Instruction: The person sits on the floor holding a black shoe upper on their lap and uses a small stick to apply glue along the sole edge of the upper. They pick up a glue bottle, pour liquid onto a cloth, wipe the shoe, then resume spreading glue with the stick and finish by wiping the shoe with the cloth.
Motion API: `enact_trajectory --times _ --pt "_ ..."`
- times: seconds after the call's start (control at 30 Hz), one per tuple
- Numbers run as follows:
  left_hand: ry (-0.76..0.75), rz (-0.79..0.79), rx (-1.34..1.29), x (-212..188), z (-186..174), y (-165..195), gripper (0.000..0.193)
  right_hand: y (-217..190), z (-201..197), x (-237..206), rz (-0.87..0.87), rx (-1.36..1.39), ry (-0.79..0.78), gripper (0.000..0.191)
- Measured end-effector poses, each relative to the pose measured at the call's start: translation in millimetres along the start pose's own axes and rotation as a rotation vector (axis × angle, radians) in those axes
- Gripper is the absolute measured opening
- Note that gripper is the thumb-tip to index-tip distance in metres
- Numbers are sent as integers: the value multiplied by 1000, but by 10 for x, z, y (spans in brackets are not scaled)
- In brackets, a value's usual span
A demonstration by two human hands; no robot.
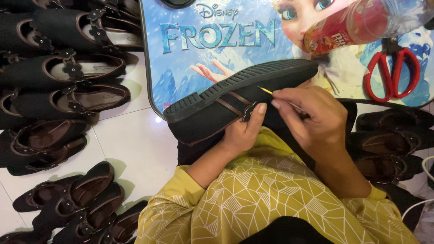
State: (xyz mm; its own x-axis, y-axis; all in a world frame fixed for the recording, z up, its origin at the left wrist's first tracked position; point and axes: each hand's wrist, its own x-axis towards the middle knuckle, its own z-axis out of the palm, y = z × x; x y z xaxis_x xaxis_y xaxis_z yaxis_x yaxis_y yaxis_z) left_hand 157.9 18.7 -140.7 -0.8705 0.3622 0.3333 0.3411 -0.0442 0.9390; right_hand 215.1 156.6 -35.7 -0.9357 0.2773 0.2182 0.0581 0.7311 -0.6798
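Yellow patterned sleeves lead up to both hands. Left hand (242, 131) grips a black flat shoe with ridged sole and brown straps (226, 106) from below, thumb on the strap. Right hand (314, 119) pinches a thin yellow-tipped stick (271, 93) against the shoe's side. Beyond them, red-handled scissors (392, 72) lie on a blue printed desk (181, 68). Left of the hands, rows of black shoes (72, 68) sit on the white tiled floor (135, 144).

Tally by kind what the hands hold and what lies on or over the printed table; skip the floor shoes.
Black shoe, in the left hand: 1
Thin stick, in the right hand: 1
Red scissors: 1
Clear bottle with red label: 1
Dark round object, cut off by the frame: 1
Total: 5
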Motion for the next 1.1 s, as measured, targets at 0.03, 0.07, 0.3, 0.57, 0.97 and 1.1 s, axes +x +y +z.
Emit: enact_trajectory --times 0.03,0.07,0.3,0.57,0.97,1.1 --pt "-11 5 22 2 -2 -15 94 -2 -6 9 2 10 -16 20" --pt "-16 7 31 0 -3 -24 92 -3 -13 17 4 21 -32 20" --pt "-6 13 3 -8 -6 -19 94 7 43 -2 149 94 -31 15" --pt "10 -13 -74 -8 -4 11 98 75 27 -46 162 91 -68 8" --pt "17 -23 -33 42 76 13 98 210 48 -148 172 183 52 17" --pt "16 -30 -55 44 90 9 98 276 66 -151 188 207 48 12"
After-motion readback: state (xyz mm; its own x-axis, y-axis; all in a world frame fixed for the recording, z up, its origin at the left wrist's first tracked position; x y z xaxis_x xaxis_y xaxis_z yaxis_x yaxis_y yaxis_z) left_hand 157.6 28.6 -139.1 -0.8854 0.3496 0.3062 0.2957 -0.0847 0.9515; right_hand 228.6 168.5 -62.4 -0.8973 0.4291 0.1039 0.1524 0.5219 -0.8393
